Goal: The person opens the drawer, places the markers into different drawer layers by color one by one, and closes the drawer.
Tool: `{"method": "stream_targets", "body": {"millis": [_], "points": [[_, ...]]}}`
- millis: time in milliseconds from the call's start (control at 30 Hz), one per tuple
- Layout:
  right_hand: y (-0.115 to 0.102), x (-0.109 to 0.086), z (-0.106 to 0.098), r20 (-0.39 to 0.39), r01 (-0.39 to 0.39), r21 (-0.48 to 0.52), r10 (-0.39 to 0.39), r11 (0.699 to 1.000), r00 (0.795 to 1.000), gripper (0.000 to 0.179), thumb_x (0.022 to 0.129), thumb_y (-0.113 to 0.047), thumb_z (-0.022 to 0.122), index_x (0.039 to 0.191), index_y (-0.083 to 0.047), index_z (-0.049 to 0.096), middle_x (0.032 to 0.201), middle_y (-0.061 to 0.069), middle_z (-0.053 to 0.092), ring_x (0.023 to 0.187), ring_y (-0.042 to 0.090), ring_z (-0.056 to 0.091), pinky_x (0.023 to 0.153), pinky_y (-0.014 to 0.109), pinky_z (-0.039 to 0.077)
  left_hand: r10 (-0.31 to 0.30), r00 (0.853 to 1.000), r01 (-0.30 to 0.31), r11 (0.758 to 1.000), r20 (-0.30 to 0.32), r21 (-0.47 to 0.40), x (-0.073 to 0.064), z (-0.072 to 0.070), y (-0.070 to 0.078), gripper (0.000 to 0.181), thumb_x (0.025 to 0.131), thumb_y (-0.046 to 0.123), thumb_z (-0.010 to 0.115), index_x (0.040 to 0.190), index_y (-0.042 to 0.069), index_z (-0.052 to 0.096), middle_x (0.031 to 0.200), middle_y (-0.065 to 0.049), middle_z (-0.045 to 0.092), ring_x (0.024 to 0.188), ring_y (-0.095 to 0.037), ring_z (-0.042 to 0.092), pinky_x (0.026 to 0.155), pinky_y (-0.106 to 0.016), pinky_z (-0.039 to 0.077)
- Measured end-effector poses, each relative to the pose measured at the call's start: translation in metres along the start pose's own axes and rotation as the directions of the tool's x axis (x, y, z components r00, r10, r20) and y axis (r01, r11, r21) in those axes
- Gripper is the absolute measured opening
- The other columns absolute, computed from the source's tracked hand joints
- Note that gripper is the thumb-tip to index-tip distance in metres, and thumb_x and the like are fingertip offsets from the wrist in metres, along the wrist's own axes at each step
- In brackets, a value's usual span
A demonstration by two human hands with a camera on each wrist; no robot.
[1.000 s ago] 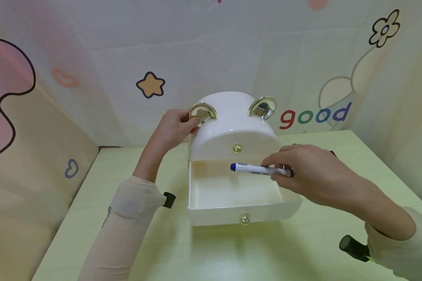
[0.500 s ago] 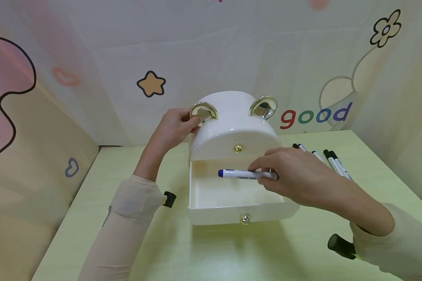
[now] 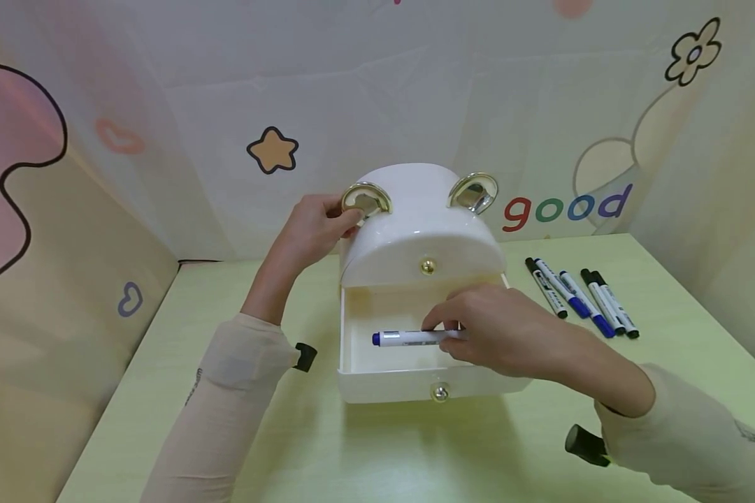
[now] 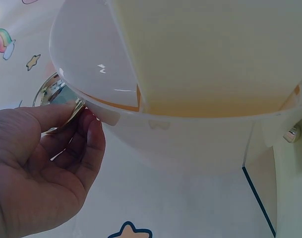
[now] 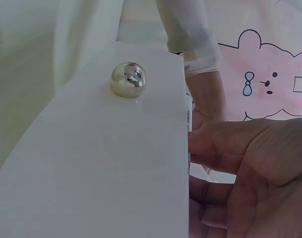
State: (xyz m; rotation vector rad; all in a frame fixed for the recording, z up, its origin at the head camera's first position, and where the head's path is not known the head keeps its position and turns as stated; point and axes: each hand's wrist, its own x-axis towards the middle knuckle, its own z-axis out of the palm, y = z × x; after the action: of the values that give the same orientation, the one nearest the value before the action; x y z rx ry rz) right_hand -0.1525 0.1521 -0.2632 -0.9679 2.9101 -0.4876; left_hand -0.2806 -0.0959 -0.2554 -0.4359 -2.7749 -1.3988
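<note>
A white storage box (image 3: 409, 192) with two gold ears stands on the table, its lower drawer (image 3: 390, 386) pulled out. My left hand (image 3: 312, 232) pinches the gold ear (image 3: 366, 199) on the left side between thumb and fingers; the left wrist view shows this hand (image 4: 51, 163) at the ear's edge. Over the drawer, my right hand (image 3: 500, 328) holds a white marker (image 3: 409, 339) with a blue end pointing left, level across the opening. In the right wrist view the drawer front (image 5: 101, 163) hides most of the marker and the fingertips of the hand (image 5: 260, 168).
Several black and blue markers (image 3: 604, 304) lie on the table to the right of the box. A gold knob (image 3: 440, 392) sticks out from the drawer front, another knob (image 3: 428, 266) from the closed upper part. A printed curtain (image 3: 384, 105) hangs behind.
My right hand has moved left and down with the marker, from above the drawer's right side into the drawer opening. The markers on the table have come into view. My left hand stays put.
</note>
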Motion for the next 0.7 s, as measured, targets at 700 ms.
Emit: {"method": "stream_targets", "body": {"millis": [700], "points": [[0.0065,0.0012,0.0091,0.016,0.049,0.020,-0.050,0.999,0.999,0.020,0.087,-0.009,0.082,0.105,-0.019,0.079,0.092,-0.007,0.070,0.079,0.011,0.062,0.066,0.028,0.049,0.023,1.000,-0.023,1.000,-0.010,0.001,0.0000,-0.0006,-0.0006,0.023,0.104,0.020,0.059,0.106,0.000,0.071,0.099,-0.013,0.069,0.095,-0.025,0.062,0.078,-0.031,0.047]]}}
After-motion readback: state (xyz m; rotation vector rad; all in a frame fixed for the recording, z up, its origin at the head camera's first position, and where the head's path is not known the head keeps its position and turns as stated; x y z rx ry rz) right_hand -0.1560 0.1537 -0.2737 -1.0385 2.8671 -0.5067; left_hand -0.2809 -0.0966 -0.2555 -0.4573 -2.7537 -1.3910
